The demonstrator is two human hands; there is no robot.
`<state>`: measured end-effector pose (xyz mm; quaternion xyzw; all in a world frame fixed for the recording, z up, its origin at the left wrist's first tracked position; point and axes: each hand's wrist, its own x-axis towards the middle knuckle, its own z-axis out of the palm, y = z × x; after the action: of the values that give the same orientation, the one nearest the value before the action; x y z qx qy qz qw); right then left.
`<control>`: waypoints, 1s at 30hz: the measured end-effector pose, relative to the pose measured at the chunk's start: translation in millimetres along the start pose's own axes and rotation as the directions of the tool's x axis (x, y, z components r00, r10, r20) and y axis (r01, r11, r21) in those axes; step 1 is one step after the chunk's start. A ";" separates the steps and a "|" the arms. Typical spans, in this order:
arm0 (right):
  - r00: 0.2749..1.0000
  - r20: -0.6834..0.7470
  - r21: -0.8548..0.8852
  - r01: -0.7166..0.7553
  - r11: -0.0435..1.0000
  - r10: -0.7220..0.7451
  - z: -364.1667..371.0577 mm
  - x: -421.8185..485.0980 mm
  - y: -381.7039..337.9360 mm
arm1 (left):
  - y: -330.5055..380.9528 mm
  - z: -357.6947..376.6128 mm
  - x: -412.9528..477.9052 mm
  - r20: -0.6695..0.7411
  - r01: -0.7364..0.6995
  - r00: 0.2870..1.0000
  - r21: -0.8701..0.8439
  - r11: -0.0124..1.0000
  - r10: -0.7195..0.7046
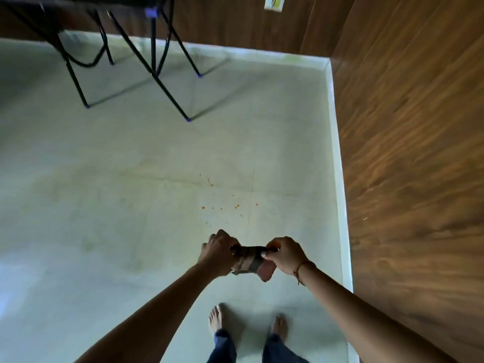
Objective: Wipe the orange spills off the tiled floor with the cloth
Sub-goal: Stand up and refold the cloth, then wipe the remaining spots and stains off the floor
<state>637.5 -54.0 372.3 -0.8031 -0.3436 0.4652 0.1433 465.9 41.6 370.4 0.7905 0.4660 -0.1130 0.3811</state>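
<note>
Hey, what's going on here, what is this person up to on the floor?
A barefoot person stands on the pale tiled floor, holding a bunched cloth between the left hand and the right hand, above the floor. Small orange spills dot the tiles just ahead of the hands, not yet wiped. Black folding table legs stand farther off, and a wood-panelled wall runs along the right.

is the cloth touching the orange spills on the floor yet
Apart. The head view shows the cloth held up between left hand and right hand, with bare tile before the orange spills.
</note>
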 end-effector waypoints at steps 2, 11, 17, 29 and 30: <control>0.999 -0.025 -0.039 0.024 0.999 -0.025 34.8 46.2 33.5 | -34.1 44.1 36.5 -0.038 -0.007 0.999 0.000 1.000 0.007; 0.767 -0.229 -0.351 0.510 0.786 -0.600 199.4 295.8 209.6 | -211.2 265.9 232.4 -0.287 -0.200 0.941 -0.038 0.979 0.181; 0.782 0.193 -0.604 0.571 0.556 -0.593 292.0 363.5 370.6 | -326.2 418.5 286.4 -0.040 -0.360 0.925 0.229 0.904 0.379; 0.246 0.711 -0.506 0.829 -0.237 -0.658 338.3 451.2 368.9 | -456.2 376.9 343.8 -0.325 -0.103 0.921 0.332 0.938 0.216; 0.277 0.669 -0.541 0.818 -0.195 -0.690 339.4 463.5 356.9 | -461.1 372.5 346.9 -0.341 -0.067 0.922 0.326 0.943 0.183</control>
<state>653.4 -24.7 -303.2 -0.3413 -0.9342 0.0918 -0.0482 339.7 130.5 -298.8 0.8757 0.4534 -0.0099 0.1659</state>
